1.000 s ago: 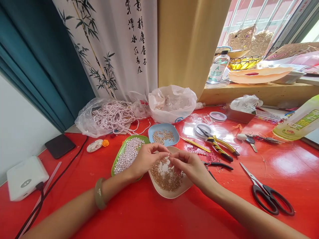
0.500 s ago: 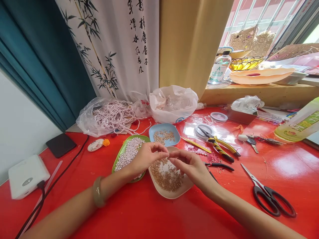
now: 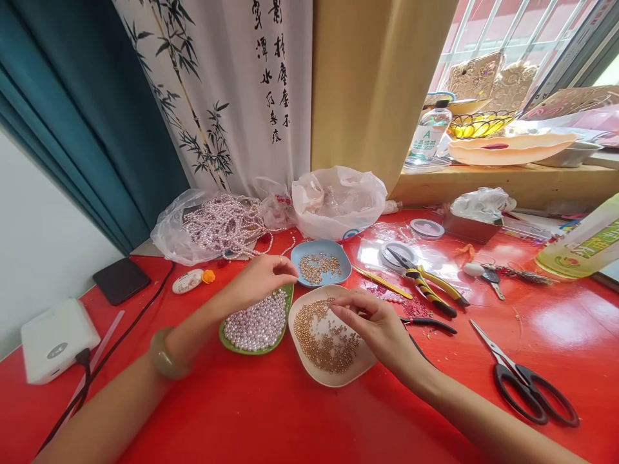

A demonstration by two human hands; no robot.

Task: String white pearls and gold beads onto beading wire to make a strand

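My left hand [image 3: 264,280] is closed in a pinch above the far end of a green dish [image 3: 227,345] of pearly beads [image 3: 256,322]. What its fingertips hold, if anything, is too small to make out. Over the right side of a cream dish [image 3: 333,380] my right hand [image 3: 362,316] also pinches, its thumb and index finger pressed together on something I cannot make out. Small gold beads [image 3: 333,354] lie spread in the cream dish. Behind it sits a blue dish [image 3: 345,267] with more gold beads [image 3: 319,265].
Yellow-black pliers [image 3: 425,280], yellow tweezers [image 3: 382,282] and scissors [image 3: 522,374] lie to the right. Pearl strands [image 3: 222,222] in a plastic bag and a white bag [image 3: 338,200] stand at the back. A cable [image 3: 120,335] runs along the left from a white box [image 3: 60,338].
My left hand has moved left, away from my right hand, uncovering more of the cream and blue dishes. My right hand stays nearly in place, still pinching.
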